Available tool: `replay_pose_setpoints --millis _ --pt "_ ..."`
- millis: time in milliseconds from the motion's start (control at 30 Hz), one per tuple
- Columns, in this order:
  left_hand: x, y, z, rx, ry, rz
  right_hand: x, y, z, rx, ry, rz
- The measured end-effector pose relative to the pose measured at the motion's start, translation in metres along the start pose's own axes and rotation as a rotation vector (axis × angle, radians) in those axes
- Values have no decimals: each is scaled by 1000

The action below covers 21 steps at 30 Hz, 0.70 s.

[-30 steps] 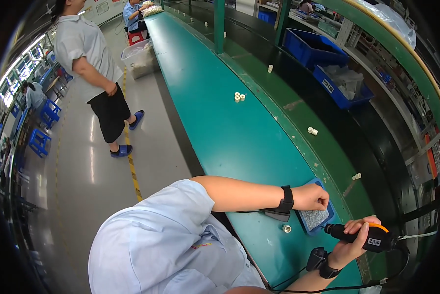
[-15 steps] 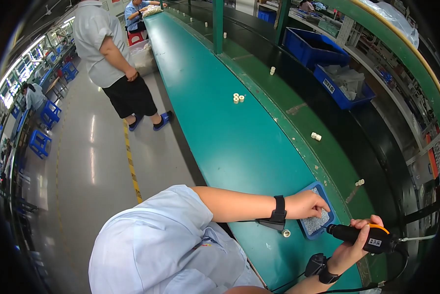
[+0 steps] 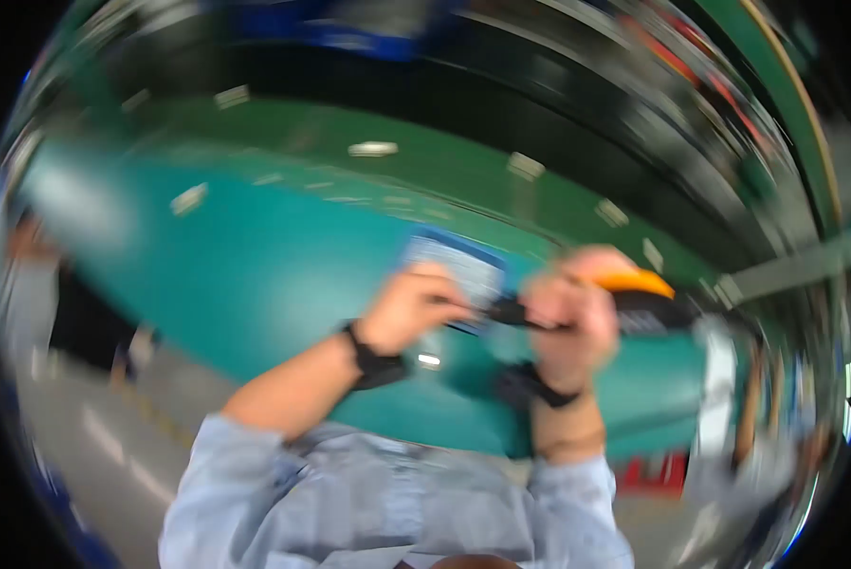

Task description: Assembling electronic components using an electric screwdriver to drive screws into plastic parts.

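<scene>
The picture is smeared by motion. An electric screwdriver, black with an orange strip, lies level in my right hand, its tip toward the left. My left hand is pinched at that tip; whatever its fingers hold is too small and blurred to name. Just beyond it, a shallow blue tray contains small silvery pieces, partly hidden by my hands. A small pale round part rests on the green bench between my wrists. Each wrist wears a black band.
The green bench runs across in front of me. Behind it, pale small parts are spaced along a darker green strip. Another pale part is on the bench at left. Blue bins stand at the back. A person is at far left.
My view has swung to the right. My left hand has left the tray's pieces and come to the screwdriver's tip; the screwdriver has come in toward it.
</scene>
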<state>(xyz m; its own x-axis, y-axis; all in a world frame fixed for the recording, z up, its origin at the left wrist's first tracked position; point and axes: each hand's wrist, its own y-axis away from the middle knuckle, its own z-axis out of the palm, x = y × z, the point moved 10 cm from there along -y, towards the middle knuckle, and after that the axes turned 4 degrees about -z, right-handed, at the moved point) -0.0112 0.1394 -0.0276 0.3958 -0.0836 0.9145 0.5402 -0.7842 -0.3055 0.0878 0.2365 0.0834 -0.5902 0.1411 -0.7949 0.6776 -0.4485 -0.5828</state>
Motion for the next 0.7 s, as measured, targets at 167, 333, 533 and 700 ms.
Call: replay_pose_setpoints --millis 167,333,533,700 --pt "17 -15 10 0 -153 13 -2 -17 -15 95 -239 141" --pt "-6 -21 21 -17 -131 -67 4 -22 -31 117 -305 112" --pt "-25 -24 30 -52 -76 -41 2 -24 -37 109 -257 97" --pt "15 -23 32 -52 -164 -13 5 -29 -43 138 -233 76"
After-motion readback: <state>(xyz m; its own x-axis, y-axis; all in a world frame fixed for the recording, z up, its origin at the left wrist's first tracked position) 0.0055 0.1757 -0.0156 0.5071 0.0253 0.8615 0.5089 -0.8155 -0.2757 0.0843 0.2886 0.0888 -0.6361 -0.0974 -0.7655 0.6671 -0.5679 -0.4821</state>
